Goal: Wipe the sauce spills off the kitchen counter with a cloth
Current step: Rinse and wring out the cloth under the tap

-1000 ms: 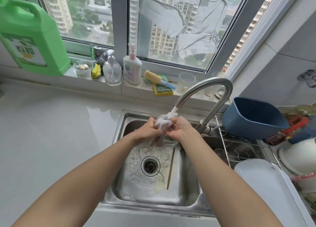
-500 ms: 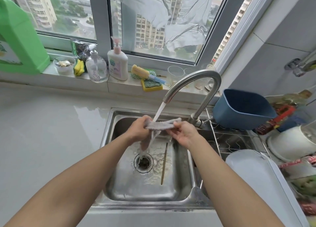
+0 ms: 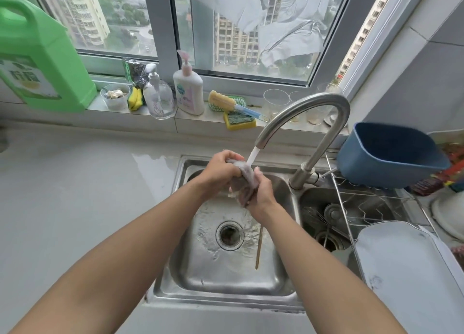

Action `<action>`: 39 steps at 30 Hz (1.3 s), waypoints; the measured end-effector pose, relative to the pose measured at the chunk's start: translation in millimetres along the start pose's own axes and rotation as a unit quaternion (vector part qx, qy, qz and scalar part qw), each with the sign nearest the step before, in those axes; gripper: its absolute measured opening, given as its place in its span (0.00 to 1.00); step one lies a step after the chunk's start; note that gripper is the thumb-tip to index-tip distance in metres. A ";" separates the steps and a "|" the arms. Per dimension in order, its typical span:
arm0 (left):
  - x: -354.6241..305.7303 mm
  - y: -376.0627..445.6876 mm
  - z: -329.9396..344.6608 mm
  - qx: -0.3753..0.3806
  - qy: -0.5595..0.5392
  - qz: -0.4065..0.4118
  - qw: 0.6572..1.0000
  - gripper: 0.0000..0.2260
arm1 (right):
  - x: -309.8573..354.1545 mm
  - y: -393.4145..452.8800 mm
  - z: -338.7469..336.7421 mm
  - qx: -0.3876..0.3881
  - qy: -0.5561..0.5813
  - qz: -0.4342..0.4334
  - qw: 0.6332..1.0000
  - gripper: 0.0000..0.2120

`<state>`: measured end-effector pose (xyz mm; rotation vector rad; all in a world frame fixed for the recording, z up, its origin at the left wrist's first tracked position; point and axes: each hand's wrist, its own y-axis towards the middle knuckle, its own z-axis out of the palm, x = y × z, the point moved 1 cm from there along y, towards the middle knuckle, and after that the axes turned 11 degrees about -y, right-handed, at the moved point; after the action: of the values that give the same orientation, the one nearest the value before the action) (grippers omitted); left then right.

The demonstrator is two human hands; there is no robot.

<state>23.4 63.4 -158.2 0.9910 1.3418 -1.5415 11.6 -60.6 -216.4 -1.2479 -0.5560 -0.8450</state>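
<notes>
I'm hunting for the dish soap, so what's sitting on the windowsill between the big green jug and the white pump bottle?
In the head view, between the green jug and white pump bottle: a small bowl, yellow sponge and clear pump dispenser.

- A large green jug (image 3: 37,57) is standing at the left end of the window sill (image 3: 195,122).
- A small clear bowl (image 3: 115,98), a clear pump bottle (image 3: 158,96) and a white pump bottle (image 3: 188,90) are sitting in a row along the sill.
- A yellow-and-green sponge (image 3: 239,121) is lying just beside a yellow brush (image 3: 223,101).
- A blue tub (image 3: 389,155) is resting tilted on the wire rack (image 3: 364,203).
- A thin stick (image 3: 258,248) is lying beside the drain (image 3: 229,235).
</notes>
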 end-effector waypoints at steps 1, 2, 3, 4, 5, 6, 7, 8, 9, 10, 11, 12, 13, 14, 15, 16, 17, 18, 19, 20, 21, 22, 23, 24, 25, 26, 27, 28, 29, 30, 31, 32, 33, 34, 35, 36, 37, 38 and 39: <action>0.9 -0.3 -0.3 -0.007 -0.014 -0.011 1.000 0.16 | -1.2 1.1 -0.8 0.015 0.031 0.024 0.999 0.27; 1.6 -0.6 0.4 -0.014 -0.030 -0.017 0.999 0.17 | -1.5 2.3 -1.3 0.035 0.057 0.041 0.997 0.27; 2.1 -1.2 1.2 -0.022 -0.045 -0.017 0.999 0.17 | -2.6 3.6 -2.4 0.048 0.070 0.049 0.995 0.27; 2.8 -3.0 2.7 -0.028 -0.052 -0.013 0.998 0.15 | -3.9 4.5 -4.3 0.066 0.080 0.048 0.993 0.27; 4.3 -4.7 4.1 -0.032 -0.044 -0.004 0.998 0.14 | -3.8 3.1 -5.6 0.082 0.087 0.048 0.992 0.26; 8.4 -5.0 4.6 -0.035 -0.021 0.007 0.999 0.14 | -4.0 3.2 -6.5 0.104 0.107 0.046 0.988 0.26; 13.0 -5.6 4.9 -0.037 0.006 0.021 0.999 0.14 | -2.0 0.9 -6.2 0.127 0.131 0.042 0.982 0.25; 17.1 -7.0 5.8 -0.037 0.037 0.039 0.998 0.15 | -0.5 0.1 -4.5 0.149 0.153 0.041 0.976 0.23; 21.2 -8.4 7.2 -0.031 0.067 0.060 0.995 0.15 | 1.9 -1.9 -2.7 0.166 0.169 0.037 0.971 0.20; 24.8 -9.7 8.7 -0.024 0.109 0.085 0.990 0.14 | 4.0 -2.1 -1.1 0.187 0.174 0.030 0.966 0.16; 28.2 -9.7 9.0 -0.018 0.167 0.108 0.980 0.13 | 6.1 -3.2 0.3 0.207 0.167 0.022 0.964 0.13; 30.4 -8.8 8.6 -0.013 0.239 0.121 0.963 0.14 | 6.5 -2.6 -0.1 0.225 0.138 0.012 0.964 0.13; 31.9 -6.7 5.9 -0.007 0.305 0.115 0.945 0.17 | 5.6 -1.5 -1.1 0.232 0.084 0.007 0.969 0.15; 31.9 -6.4 1.5 0.009 0.349 0.078 0.934 0.24 | 3.3 0.0 -3.1 0.233 0.028 0.007 0.972 0.17; 29.1 -6.8 -2.7 0.042 0.363 0.041 0.930 0.32 | 2.1 1.6 -6.1 0.220 -0.018 0.015 0.975 0.17; 25.1 -6.9 -6.8 0.085 0.368 0.021 0.926 0.37 | 2.1 2.6 -9.1 0.206 -0.039 0.022 0.977 0.15; 21.2 -7.1 -10.9 0.131 0.388 0.027 0.912 0.40 | 2.9 3.2 -11.7 0.195 -0.043 0.030 0.979 0.13; 16.5 -7.9 -14.2 0.165 0.443 0.046 0.880 0.41 | 5.7 4.9 -13.8 0.190 -0.040 0.039 0.980 0.11; 12.9 -9.2 -17.8 0.180 0.514 0.079 0.835 0.43 | 10.9 3.0 -14.6 0.195 -0.042 0.048 0.979 0.11; 8.9 -11.1 -21.1 0.181 0.575 0.122 0.788 0.44 | 16.6 2.1 -15.6 0.208 -0.056 0.054 0.975 0.11; 5.2 -12.3 -25.7 0.178 0.604 0.161 0.760 0.44 | 23.6 -0.1 -15.3 0.231 -0.083 0.056 0.968 0.11; 4.1 -11.5 -30.0 0.180 0.600 0.186 0.757 0.45 | 30.2 -2.6 -15.1 0.259 -0.120 0.055 0.957 0.11; 5.4 -10.6 -34.6 0.195 0.577 0.200 0.767 0.47 | 34.9 -4.8 -14.0 0.283 -0.161 0.055 0.944 0.10; 6.8 -10.4 -37.6 0.218 0.546 0.210 0.781 0.49 | 38.7 -6.3 -12.1 0.302 -0.196 0.060 0.931 0.09; 8.9 -10.1 -37.9 0.240 0.521 0.221 0.789 0.51 | 41.6 -8.1 -9.1 0.314 -0.225 0.072 0.920 0.08; 12.4 -8.4 -35.8 0.254 0.506 0.233 0.790 0.52 | 42.9 -9.3 -6.4 0.317 -0.249 0.088 0.911 0.08; 16.5 -7.5 -32.1 0.258 0.498 0.249 0.789 0.52 | 43.6 -10.2 -3.5 0.312 -0.274 0.106 0.904 0.09; 21.2 -6.3 -26.9 0.250 0.498 0.262 0.788 0.50 | 43.2 -10.2 -1.0 0.297 -0.297 0.122 0.899 0.11; 24.7 -6.0 -22.5 0.233 0.498 0.275 0.788 0.46 | 43.7 -11.7 2.0 0.282 -0.318 0.138 0.895 0.12; 28.5 -5.1 -19.0 0.214 0.499 0.286 0.789 0.40 | 43.3 -13.0 3.8 0.274 -0.335 0.147 0.889 0.12; 31.5 -3.7 -17.3 0.197 0.505 0.298 0.786 0.35 | 43.8 -14.4 5.2 0.269 -0.356 0.148 0.883 0.11; 33.8 -3.5 -16.3 0.184 0.512 0.313 0.779 0.29 | 44.2 -16.2 6.4 0.267 -0.381 0.142 0.874 0.11; 33.6 -4.5 -14.5 0.172 0.523 0.319 0.771 0.24 | 44.6 -17.8 6.8 0.265 -0.408 0.138 0.863 0.12; 32.5 -5.1 -12.5 0.162 0.533 0.322 0.766 0.19 | 45.2 -19.5 6.2 0.260 -0.432 0.135 0.853 0.14; 31.3 -6.2 -10.3 0.153 0.544 0.310 0.764 0.16 | 45.3 -22.2 6.4 0.250 -0.456 0.131 0.844 0.14; 29.4 -6.9 -8.1 0.146 0.554 0.298 0.763 0.14 | 45.7 -24.7 7.3 0.240 -0.479 0.122 0.836 0.14; 26.9 -8.1 -5.2 0.140 0.568 0.280 0.761 0.14 | 46.4 -27.6 8.2 0.230 -0.500 0.109 0.828 0.14; 25.0 -8.0 -2.9 0.134 0.584 0.265 0.755 0.13 | 47.0 -30.1 9.1 0.216 -0.520 0.093 0.821 0.15; 22.8 -7.8 -1.2 0.125 0.605 0.255 0.743 0.13 | 47.6 -32.8 10.8 0.201 -0.540 0.068 0.815 0.15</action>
<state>8.5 63.0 -177.1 2.5364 1.4080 -0.5265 14.1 -64.8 -157.7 -1.2617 -1.4459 0.2134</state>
